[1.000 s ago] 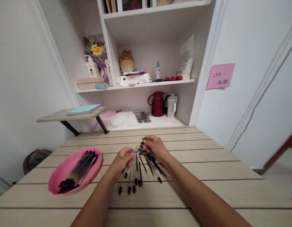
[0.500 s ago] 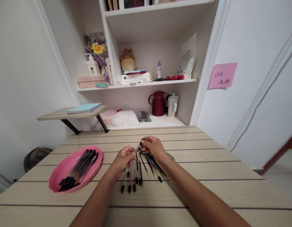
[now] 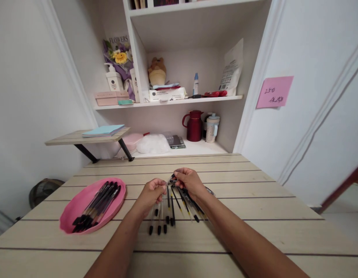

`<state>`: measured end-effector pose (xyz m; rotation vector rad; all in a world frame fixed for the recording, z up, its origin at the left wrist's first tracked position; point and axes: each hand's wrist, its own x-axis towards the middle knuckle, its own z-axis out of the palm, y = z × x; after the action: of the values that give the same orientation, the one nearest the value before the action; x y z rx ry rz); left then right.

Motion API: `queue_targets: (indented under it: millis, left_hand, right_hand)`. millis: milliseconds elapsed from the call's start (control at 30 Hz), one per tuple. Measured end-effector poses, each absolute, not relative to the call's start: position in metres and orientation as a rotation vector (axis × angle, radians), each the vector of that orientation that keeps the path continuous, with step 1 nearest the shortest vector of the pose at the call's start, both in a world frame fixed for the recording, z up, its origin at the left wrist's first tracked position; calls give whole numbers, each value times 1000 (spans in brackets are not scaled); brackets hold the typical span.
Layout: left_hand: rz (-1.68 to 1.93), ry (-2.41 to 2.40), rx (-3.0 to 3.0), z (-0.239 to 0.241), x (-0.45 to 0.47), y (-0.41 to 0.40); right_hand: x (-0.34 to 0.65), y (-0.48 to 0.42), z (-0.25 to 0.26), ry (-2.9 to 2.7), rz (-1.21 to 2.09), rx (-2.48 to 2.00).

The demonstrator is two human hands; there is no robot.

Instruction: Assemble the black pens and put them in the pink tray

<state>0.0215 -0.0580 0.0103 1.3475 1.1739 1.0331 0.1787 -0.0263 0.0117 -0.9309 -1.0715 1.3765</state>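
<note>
Left hand and right hand pinched on a slim pen part, right of the pink tray.

Nearest: left forearm and right forearm, both right of the tray, cut off by the lower edge. Clear barrels with black plugs lie right of the tray, upper ends obscured by the left hand. Tray contains a bundle of black pens. Dark refills, farther right of it, run partly out of sight beneath the right hand. Left hand: narrow grip, at the part's clear end. Right hand: equally narrow, at its dark end; one piece or two meeting, cannot be determined. Beyond the tray, rightward: red jug.
</note>
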Motion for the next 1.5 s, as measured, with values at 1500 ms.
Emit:
queue_targets:
  millis: [1500]
  left_hand:
    - [1025, 998, 1277, 11, 21, -58]
  right_hand:
    - [170, -34, 6, -1284, 1316, -981]
